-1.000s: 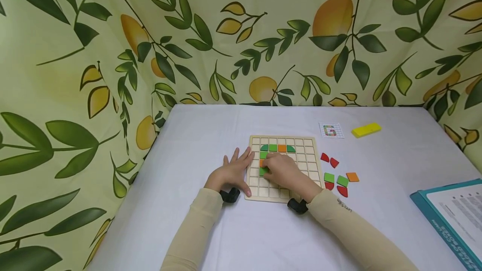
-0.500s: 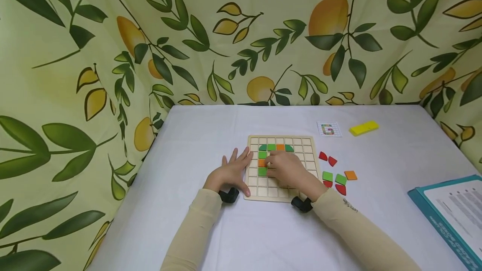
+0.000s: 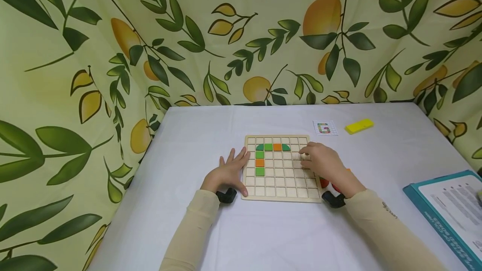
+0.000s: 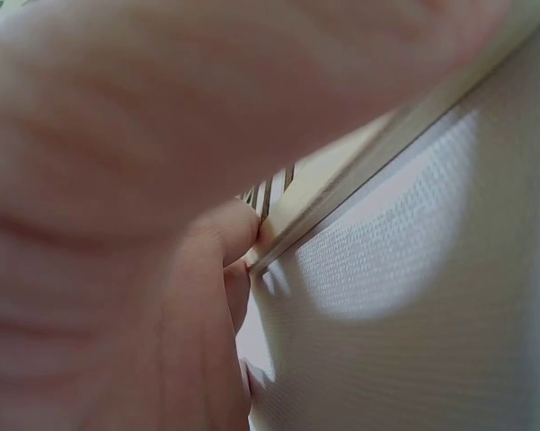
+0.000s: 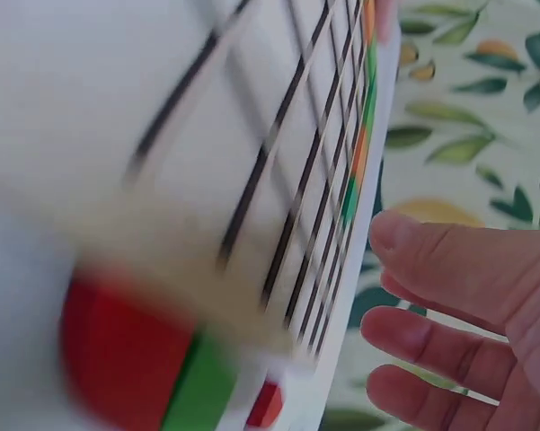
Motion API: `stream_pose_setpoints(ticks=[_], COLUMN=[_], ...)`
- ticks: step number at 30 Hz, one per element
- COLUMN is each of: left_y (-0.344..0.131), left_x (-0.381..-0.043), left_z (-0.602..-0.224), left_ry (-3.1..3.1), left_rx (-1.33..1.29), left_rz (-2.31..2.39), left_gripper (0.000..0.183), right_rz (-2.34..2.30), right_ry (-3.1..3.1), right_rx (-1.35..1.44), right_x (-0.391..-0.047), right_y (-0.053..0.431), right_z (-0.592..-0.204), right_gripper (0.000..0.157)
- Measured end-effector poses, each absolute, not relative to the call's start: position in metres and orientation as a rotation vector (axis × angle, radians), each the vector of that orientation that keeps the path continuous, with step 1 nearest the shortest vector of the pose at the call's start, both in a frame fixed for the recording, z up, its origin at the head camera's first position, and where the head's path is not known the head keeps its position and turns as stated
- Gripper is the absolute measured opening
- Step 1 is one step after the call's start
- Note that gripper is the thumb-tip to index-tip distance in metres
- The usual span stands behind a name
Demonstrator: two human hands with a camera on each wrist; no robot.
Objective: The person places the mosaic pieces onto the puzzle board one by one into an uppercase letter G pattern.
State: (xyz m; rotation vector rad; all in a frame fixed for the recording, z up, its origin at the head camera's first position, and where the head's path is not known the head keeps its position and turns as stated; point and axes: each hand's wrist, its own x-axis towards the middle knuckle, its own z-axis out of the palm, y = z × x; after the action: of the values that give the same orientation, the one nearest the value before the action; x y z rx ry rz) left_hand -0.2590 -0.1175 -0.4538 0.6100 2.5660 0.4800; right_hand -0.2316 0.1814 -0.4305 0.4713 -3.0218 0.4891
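Observation:
A square wooden grid board lies on the white table. Along its upper rows, green and orange tiles form a line with a dark green rounded piece at its right end. Below the left end runs a short column ending in a green square. With fingers spread, my left hand rests on the board's left edge. My right hand hovers over the right edge, its fingers parted and holding nothing. Beneath it, red pieces and a green tile are partly hidden.
A small card with a coloured G on a grid lies behind the board, beside a yellow block. A teal box with a printed sheet occupies the table's right side. Patterned cloth hangs behind.
My right hand has left the tile column and moved right, over the board's right edge, now covering most loose pieces. The left hand keeps its place on the board.

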Motion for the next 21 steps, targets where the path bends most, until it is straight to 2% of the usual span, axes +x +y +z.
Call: stream_pose_setpoints(ticks=[12, 21], left_y=[-0.12, -0.119], left_x=[-0.26, -0.26], left_z=[-0.455, -0.456], left_ry=[2.572, 2.574], left_rx=[0.621, 0.628], left_rz=[0.479, 0.495], left_gripper=[0.135, 0.136], right_rz=[0.471, 0.545], right_ry=[-3.18, -3.196], right_rx=[0.098, 0.076], right_x=[-0.232, -0.232], right_y=[0.235, 0.237], right_z=[-0.439, -0.448], right_gripper=[0.042, 0.04])
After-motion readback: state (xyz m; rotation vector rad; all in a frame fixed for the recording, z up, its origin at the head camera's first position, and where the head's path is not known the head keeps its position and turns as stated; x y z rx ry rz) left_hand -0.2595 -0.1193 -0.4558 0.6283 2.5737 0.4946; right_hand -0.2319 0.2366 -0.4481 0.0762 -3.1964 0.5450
